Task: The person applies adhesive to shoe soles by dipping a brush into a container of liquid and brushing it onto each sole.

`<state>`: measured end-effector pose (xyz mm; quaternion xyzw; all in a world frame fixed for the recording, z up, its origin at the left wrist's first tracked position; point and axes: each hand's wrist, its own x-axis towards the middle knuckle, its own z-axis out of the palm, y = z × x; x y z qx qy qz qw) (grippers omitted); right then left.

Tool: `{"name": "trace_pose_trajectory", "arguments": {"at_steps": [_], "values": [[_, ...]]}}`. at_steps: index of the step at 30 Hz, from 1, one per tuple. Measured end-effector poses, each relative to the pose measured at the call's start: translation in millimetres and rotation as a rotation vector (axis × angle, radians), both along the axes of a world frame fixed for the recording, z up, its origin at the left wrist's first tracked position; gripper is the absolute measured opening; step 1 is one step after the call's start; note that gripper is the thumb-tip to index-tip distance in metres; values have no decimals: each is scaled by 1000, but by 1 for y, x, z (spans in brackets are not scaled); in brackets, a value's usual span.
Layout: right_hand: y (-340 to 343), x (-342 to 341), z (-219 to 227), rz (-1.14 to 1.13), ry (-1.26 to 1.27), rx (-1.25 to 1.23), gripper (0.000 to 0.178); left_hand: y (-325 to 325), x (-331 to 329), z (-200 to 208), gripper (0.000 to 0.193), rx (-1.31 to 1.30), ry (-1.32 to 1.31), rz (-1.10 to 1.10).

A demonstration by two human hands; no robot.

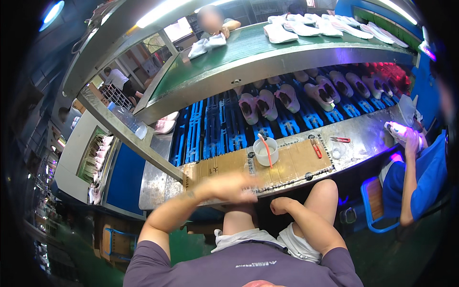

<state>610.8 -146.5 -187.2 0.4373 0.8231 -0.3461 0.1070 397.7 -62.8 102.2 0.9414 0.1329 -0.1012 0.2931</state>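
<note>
My left hand point(239, 187) is smeared by motion over the front edge of the bench, with nothing visible in it. My right hand point(282, 205) is curled closed beside my raised knee, below the bench edge, and no object shows in it. Nearest to both is a flattened cardboard sheet point(220, 167) on the metal bench. A white cup point(261, 157) stands on the sheet, and a thin orange-red handled tool point(267, 150) leans out of it. Red-handled thread snips point(316, 149) lie at the sheet's right end; a second pair of snips point(340, 139) rests beyond.
Behind the bench, a blue slatted conveyor point(210, 126) carries several pink shoes point(288, 97). A green shelf belt point(239, 48) above it bears white soles point(303, 27). A metal post point(134, 136) rises at left. A co-worker in blue point(425, 182) sits right, holding a shoe point(398, 130).
</note>
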Motion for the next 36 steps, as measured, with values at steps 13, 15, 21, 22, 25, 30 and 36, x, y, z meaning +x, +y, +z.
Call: {"name": "trace_pose_trajectory", "arguments": {"at_steps": [13,15,21,22,25,30,36], "values": [[5,-12,-9,-42,44,-103,21,-102,-4,-295,41,112,705,139],[4,-12,-10,-39,21,-104,22,-109,-12,-302,49,152,601,134],[3,-19,-12,-18,-9,-175,21,-129,-21,-296,53,218,537,66],[2,-20,-14,-8,-21,-196,22,-131,-22,-293,53,223,531,72],[-2,-22,-18,-26,-29,-192,23,-137,-25,-288,50,177,557,57],[-8,-24,-23,1,-24,-179,25,-146,-27,-284,47,94,502,103],[-10,-27,-20,25,-13,-172,27,-154,-28,-287,46,50,466,140]]}}
